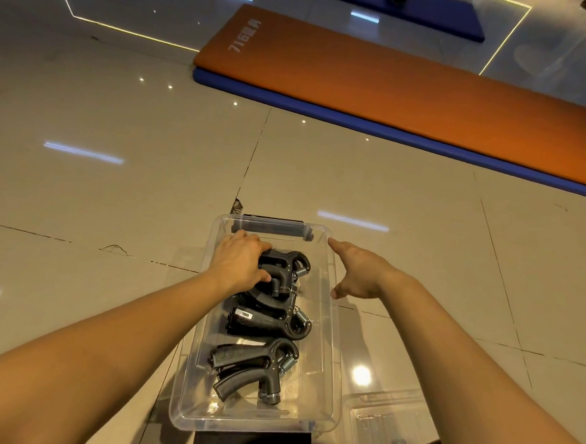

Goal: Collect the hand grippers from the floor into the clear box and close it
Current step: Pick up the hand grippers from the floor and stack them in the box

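Though half-hidden, hand gripper (pixel 284 256) seems held.

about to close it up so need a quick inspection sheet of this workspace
surface: glossy tiled floor
job's things: clear box open, black hand grippers inside; clear lid on the floor right of it
clutter: nothing seen
hands: left hand grips the far hand gripper; right hand open beside the box's right rim
cables: nothing seen
surroundings: orange mat on a blue mat
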### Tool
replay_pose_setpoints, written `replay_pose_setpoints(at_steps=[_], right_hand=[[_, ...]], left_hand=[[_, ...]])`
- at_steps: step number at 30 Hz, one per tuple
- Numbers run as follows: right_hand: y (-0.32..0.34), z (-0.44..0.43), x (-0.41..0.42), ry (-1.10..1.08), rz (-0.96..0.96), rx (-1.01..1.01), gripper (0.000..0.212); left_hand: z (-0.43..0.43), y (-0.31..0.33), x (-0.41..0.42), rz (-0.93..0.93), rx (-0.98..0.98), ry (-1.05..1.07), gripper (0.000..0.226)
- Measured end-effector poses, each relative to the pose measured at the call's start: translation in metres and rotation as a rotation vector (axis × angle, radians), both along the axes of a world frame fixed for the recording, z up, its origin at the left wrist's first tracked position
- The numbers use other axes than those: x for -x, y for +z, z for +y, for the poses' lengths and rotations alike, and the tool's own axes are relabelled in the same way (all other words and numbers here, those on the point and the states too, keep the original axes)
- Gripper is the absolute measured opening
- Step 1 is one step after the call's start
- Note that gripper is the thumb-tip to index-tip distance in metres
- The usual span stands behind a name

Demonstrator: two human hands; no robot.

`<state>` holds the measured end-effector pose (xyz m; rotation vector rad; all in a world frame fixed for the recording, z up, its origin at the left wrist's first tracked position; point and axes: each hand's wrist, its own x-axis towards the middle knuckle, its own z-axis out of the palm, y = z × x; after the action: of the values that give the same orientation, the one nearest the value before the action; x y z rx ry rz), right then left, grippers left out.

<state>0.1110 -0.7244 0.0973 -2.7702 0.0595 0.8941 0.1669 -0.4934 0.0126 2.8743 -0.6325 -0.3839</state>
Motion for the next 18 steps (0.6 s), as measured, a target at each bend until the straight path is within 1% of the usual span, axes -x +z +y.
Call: replay_pose_setpoints(at_steps=[6,11,14,18], right_hand=[[-0.002,-0.001,0.0,-0.023,0.013,-0.007,0.112],[-0.002,-0.001,-0.001,-0.052,0.027,0.005,0.113],[-0.002,-0.002,-0.001,-0.076,0.031,0.013,0.114],[0.001,-0.001,-0.001,-0.096,0.024,0.042,0.115]], left_hand=[[0.0,-0.004,0.012,-0.163,-0.065,0.021,0.066],[0.0,-0.003,0.011,-0.172,-0.076,0.032,0.06],[-0.001,-0.001,0.012,-0.198,-0.126,0.015,0.057],[0.004,0.006,0.013,-0.22,-0.154,0.003,0.06]])
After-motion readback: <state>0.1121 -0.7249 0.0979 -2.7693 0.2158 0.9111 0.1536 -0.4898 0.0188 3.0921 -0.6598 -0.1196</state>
